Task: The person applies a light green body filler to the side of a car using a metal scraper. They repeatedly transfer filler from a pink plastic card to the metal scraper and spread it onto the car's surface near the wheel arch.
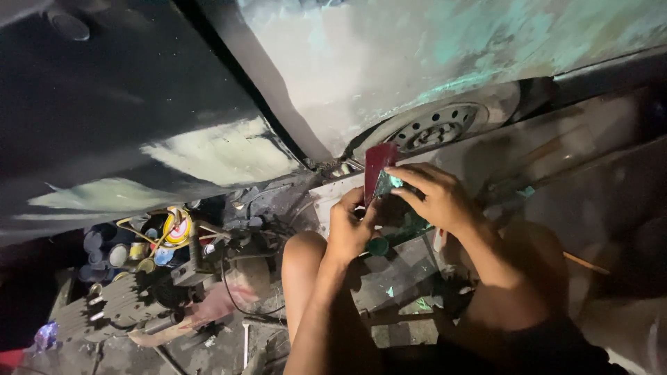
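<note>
Left hand (347, 232) pinching flat dark-red plastic spreader (379, 170) upright, just below patched car body panel (389, 62). Right hand (434, 198) fingers pressed onto teal putty smear (390, 184) beside spreader. Perforated steel wheel (438, 128) close behind. Left, well apart: cluttered engine-like machine (139, 298), round yellow-labelled tin (177, 226).

Dirty workshop floor (229, 347) with a cluster of cans (149, 239), a grey engine block (121, 309), scattered scraps.
</note>
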